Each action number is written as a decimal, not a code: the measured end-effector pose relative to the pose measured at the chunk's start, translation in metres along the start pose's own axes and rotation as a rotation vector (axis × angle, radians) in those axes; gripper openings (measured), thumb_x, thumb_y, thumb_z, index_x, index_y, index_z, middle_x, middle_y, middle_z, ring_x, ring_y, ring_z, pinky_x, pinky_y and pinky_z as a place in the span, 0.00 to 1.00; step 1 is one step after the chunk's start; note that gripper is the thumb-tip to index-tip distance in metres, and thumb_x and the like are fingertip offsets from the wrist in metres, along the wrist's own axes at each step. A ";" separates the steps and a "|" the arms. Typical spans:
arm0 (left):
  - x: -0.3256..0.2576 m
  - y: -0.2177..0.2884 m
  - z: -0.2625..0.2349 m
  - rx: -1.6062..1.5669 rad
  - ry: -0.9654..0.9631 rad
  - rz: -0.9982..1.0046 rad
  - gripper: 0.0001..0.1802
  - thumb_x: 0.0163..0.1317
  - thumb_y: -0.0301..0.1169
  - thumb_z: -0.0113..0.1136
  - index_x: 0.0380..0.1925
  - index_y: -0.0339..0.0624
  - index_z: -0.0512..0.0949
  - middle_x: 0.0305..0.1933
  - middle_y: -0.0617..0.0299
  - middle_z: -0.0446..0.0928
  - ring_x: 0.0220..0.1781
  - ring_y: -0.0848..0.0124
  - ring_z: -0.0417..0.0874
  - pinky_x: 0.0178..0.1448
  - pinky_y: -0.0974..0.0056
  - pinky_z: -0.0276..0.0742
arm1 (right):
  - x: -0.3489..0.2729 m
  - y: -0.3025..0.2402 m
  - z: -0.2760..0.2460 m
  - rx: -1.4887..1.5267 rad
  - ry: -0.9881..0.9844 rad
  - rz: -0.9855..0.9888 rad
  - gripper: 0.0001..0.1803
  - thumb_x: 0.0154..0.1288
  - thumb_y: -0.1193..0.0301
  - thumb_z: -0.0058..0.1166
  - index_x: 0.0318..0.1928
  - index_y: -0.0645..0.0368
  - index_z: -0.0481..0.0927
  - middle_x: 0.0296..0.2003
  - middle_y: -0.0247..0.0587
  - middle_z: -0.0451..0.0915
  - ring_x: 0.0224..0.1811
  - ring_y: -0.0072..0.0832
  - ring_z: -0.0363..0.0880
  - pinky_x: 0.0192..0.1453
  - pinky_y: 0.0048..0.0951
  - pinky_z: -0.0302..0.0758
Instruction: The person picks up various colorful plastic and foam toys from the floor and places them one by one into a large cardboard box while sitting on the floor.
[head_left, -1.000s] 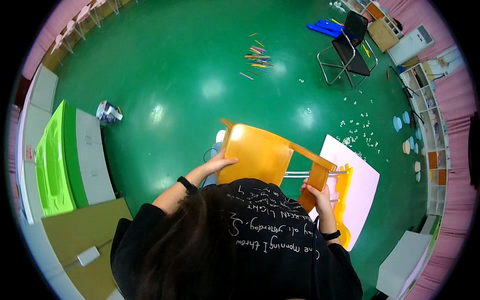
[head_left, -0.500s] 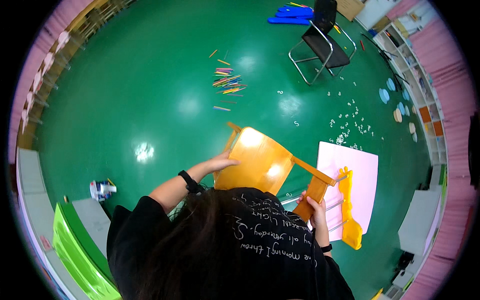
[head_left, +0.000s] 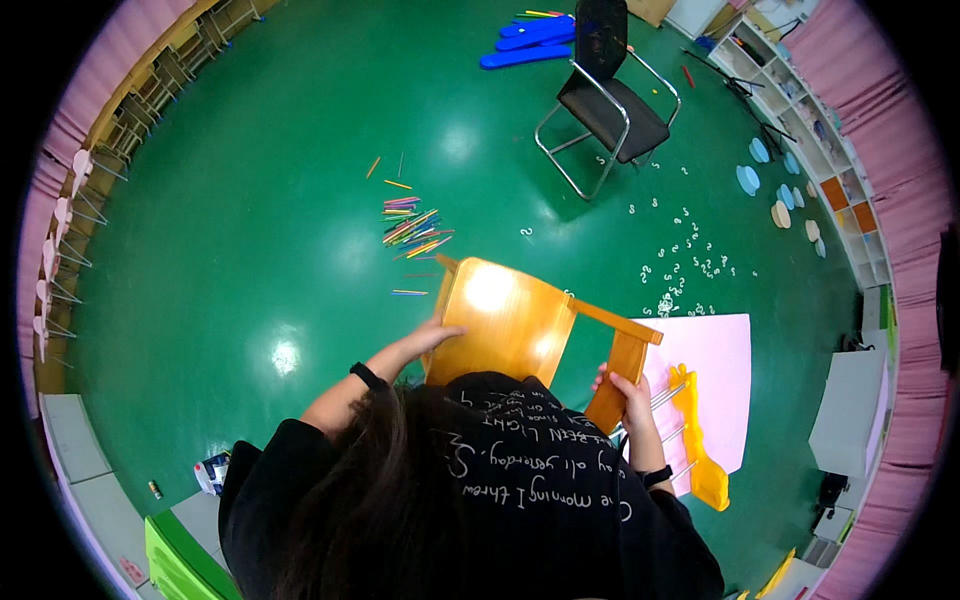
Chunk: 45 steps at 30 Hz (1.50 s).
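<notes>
A small wooden chair (head_left: 510,320) with a honey-coloured seat is held tilted in front of my body, over the green floor. My left hand (head_left: 436,338) is closed on the left edge of its seat, thumb lying on top and the other fingers hidden underneath. Its backrest board is on the right, and my right hand (head_left: 632,395) grips it with the fingers wrapped round. Close by my right forearm, a yellow plastic piece with metal legs (head_left: 697,435) rests against a pale pink board (head_left: 725,370).
Colourful sticks (head_left: 415,228) lie scattered ahead. White curved pieces (head_left: 680,265) are strewn at the right, near a black chair with metal legs (head_left: 622,110). Blue long pieces (head_left: 530,45) lie far ahead. White shelves (head_left: 810,120) and light-blue and cream round items (head_left: 748,180) stand along the right.
The sticks, black chair and white pieces now appear lower and further left, so my viewpoint has moved forward and turned. The wooden chair has stayed in both hands.
</notes>
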<state>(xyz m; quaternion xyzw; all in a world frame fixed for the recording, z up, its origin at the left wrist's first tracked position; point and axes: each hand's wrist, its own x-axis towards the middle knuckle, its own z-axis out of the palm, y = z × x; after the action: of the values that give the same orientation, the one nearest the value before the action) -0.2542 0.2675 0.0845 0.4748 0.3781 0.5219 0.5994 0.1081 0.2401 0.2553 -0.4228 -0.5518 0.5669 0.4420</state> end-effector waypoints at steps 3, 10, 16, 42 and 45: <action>-0.007 0.022 0.004 0.009 0.019 0.013 0.38 0.57 0.35 0.58 0.63 0.36 0.52 0.60 0.55 0.65 0.61 0.67 0.66 0.62 0.64 0.62 | 0.009 -0.019 0.004 -0.060 -0.051 -0.014 0.11 0.59 0.77 0.50 0.43 0.66 0.73 0.33 0.41 0.77 0.34 0.29 0.77 0.41 0.30 0.76; 0.031 0.012 -0.005 -0.092 0.120 0.177 0.33 0.55 0.35 0.60 0.58 0.35 0.61 0.52 0.58 0.71 0.52 0.69 0.72 0.56 0.66 0.68 | 0.055 -0.035 0.003 -0.148 -0.137 -0.058 0.11 0.59 0.78 0.49 0.43 0.65 0.73 0.35 0.41 0.77 0.37 0.30 0.77 0.44 0.30 0.75; 0.055 0.013 -0.003 -0.134 0.163 0.222 0.31 0.55 0.33 0.59 0.58 0.34 0.61 0.52 0.58 0.71 0.51 0.70 0.73 0.54 0.67 0.69 | 0.068 -0.051 0.006 -0.156 -0.115 -0.027 0.11 0.59 0.78 0.49 0.44 0.65 0.73 0.36 0.41 0.77 0.37 0.30 0.77 0.43 0.30 0.75; 0.066 -0.007 -0.024 -0.623 0.243 0.041 0.29 0.55 0.31 0.57 0.58 0.41 0.62 0.57 0.59 0.70 0.59 0.69 0.69 0.60 0.62 0.64 | 0.195 -0.107 0.054 -0.727 -0.542 0.038 0.25 0.56 0.80 0.46 0.57 0.61 0.66 0.52 0.36 0.72 0.52 0.24 0.69 0.56 0.27 0.66; 0.070 -0.011 -0.029 -0.676 0.382 0.034 0.27 0.57 0.33 0.54 0.58 0.44 0.63 0.60 0.59 0.67 0.62 0.68 0.66 0.62 0.60 0.61 | 0.236 -0.089 0.068 -0.742 -0.560 0.095 0.26 0.52 0.80 0.47 0.55 0.62 0.67 0.47 0.35 0.74 0.48 0.24 0.71 0.53 0.27 0.68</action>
<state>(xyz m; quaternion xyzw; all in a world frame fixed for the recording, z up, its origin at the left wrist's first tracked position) -0.2664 0.3415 0.0689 0.1509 0.2816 0.7059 0.6322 -0.0139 0.4509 0.3482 -0.4076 -0.7954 0.4433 0.0685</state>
